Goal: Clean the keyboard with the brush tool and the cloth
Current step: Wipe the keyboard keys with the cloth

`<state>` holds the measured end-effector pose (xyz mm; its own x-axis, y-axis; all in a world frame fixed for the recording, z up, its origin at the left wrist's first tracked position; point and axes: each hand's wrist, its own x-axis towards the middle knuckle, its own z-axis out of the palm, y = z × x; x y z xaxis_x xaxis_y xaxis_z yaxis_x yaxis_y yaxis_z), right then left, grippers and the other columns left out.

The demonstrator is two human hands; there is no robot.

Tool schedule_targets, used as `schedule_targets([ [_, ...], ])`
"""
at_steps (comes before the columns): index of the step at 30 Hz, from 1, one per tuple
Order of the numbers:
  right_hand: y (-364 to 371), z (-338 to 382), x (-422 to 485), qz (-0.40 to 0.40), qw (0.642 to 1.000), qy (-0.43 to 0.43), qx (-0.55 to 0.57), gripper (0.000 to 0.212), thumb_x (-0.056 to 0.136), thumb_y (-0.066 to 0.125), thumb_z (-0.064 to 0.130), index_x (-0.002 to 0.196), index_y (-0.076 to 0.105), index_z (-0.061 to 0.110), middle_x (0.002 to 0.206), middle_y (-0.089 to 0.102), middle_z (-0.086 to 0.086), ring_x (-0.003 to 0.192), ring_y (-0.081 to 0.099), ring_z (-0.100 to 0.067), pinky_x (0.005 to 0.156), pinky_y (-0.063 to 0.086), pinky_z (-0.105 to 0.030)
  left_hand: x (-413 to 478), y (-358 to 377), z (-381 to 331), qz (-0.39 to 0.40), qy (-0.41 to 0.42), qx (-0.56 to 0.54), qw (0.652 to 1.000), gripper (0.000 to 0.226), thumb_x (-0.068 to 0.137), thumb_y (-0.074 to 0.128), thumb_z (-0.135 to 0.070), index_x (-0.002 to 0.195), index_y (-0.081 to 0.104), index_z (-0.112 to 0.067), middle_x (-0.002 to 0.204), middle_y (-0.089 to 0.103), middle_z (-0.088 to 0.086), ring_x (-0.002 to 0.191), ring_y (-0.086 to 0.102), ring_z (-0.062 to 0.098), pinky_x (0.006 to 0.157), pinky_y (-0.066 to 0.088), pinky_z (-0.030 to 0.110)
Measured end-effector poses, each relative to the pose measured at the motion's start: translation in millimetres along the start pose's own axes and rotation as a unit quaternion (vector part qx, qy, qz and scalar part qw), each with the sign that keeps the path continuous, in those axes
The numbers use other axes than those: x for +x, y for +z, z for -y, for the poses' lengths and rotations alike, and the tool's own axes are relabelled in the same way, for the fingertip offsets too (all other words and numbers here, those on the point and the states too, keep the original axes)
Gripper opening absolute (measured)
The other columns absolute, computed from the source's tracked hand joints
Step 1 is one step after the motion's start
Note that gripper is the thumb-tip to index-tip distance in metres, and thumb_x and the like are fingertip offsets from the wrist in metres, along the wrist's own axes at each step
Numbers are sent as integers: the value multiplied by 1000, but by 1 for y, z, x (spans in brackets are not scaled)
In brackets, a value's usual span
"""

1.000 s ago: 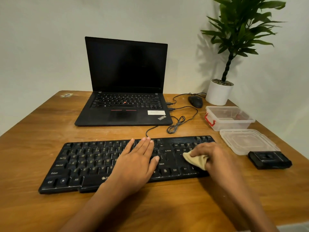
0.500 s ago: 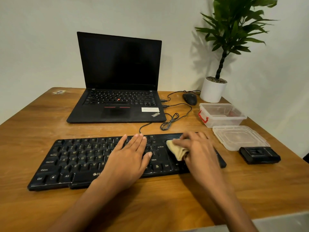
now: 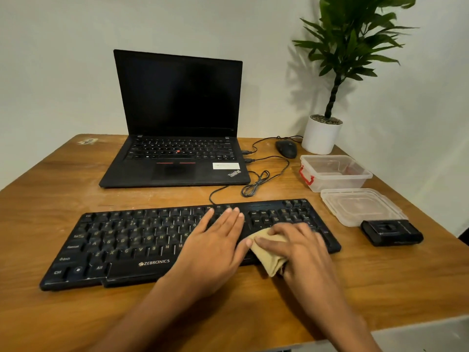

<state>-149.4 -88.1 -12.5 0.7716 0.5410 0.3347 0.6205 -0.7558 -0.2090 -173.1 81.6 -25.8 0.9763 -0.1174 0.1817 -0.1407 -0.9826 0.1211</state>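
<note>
A black keyboard (image 3: 127,245) lies across the wooden table (image 3: 50,189) in front of me. My left hand (image 3: 213,242) rests flat on its middle keys, fingers together and extended. My right hand (image 3: 299,247) presses a folded beige cloth (image 3: 269,260) onto the keyboard's right part, near its front edge. The cloth sticks out to the left and below my fingers. A black rectangular tool (image 3: 392,232), possibly the brush tool, lies on the table to the right of the keyboard, apart from both hands.
An open black laptop (image 3: 177,123) stands behind the keyboard, with cables (image 3: 256,184) and a black mouse (image 3: 286,148) beside it. A clear plastic box (image 3: 335,174) and its lid (image 3: 357,207) sit at the right. A potted plant (image 3: 322,133) stands in the far right corner.
My right hand slid the cloth from the keyboard's upper right keys back toward the front edge. My left hand stayed flat on the keys. The view shifted slightly.
</note>
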Motion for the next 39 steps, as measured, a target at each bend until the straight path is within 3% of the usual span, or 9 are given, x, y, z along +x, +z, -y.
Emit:
schedule_targets([
  [3, -6, -32, -3, -32, 998, 55, 5, 55, 58, 79, -1, 103, 69, 30, 113, 64, 4, 103, 53, -22, 78, 35, -32, -2, 3, 1, 9, -1, 1, 1000, 79, 73, -21, -62, 142, -15, -23, 146, -19, -12, 132, -21, -1, 109, -20, 29],
  [5, -8, -40, -4, -65, 995, 81, 4, 58, 47, 83, -5, 96, 72, 24, 110, 68, -3, 103, 59, -28, 81, 45, -42, -1, 2, 0, 14, 2, 7, 1000, 74, 73, -21, -62, 137, -19, -23, 142, -22, -12, 132, -23, -1, 108, -21, 29],
  [8, 5, -21, -5, -109, 994, 1, 19, 61, 41, 84, -6, 95, 72, 20, 111, 68, -5, 105, 62, -27, 85, 50, -52, 5, 5, -6, 11, 20, 6, 1000, 71, 70, -25, -55, 135, -21, -25, 144, -23, -11, 132, -24, 0, 106, -22, 28],
  [11, 14, -19, -11, -92, 994, -51, 29, 68, 43, 85, -4, 100, 65, 25, 108, 69, 1, 102, 63, -16, 85, 51, -46, 5, 6, -4, 25, 18, 5, 1000, 71, 74, -25, -60, 135, -21, -25, 144, -22, -11, 132, -23, 0, 106, -22, 27],
  [17, -4, -56, -6, -140, 987, 52, 50, 58, 48, 79, -11, 98, 70, 15, 109, 68, -8, 105, 61, -27, 88, 47, -50, 6, 3, -4, 33, 18, 2, 999, 70, 73, -23, -60, 134, -23, -25, 142, -26, -11, 133, -25, 1, 107, -21, 27],
  [21, 12, -31, -7, -120, 991, -56, -8, 60, 46, 84, -3, 99, 70, 22, 110, 68, -2, 105, 62, -18, 92, 45, -47, 10, 2, -6, 38, 15, 1, 999, 69, 73, -25, -61, 132, -23, -25, 140, -26, -12, 131, -25, 0, 106, -21, 26],
  [28, 0, -66, 5, -152, 987, 32, -38, 64, 39, 85, -8, 97, 71, 17, 109, 68, -6, 105, 63, -25, 95, 35, -47, 8, 2, -4, 34, 9, 3, 999, 72, 71, -24, -62, 133, -22, -24, 140, -24, -12, 131, -24, 0, 106, -21, 26],
  [33, 12, -45, 1, -116, 992, -41, -13, 61, 43, 85, -3, 98, 70, 19, 105, 70, -2, 102, 65, -19, 93, 42, -45, 14, 1, -4, 36, 9, -17, 999, 72, 66, -23, -56, 132, -21, -26, 141, -23, -13, 130, -24, -1, 106, -20, 25],
  [39, -5, -63, 18, -107, 992, 46, -37, 54, 49, 81, -8, 94, 73, 20, 103, 71, -1, 101, 64, -20, 89, 44, -34, 18, -2, -1, 45, 7, -11, 999, 75, 70, -20, -62, 135, -21, -25, 143, -24, -12, 132, -23, 0, 105, -21, 24],
])
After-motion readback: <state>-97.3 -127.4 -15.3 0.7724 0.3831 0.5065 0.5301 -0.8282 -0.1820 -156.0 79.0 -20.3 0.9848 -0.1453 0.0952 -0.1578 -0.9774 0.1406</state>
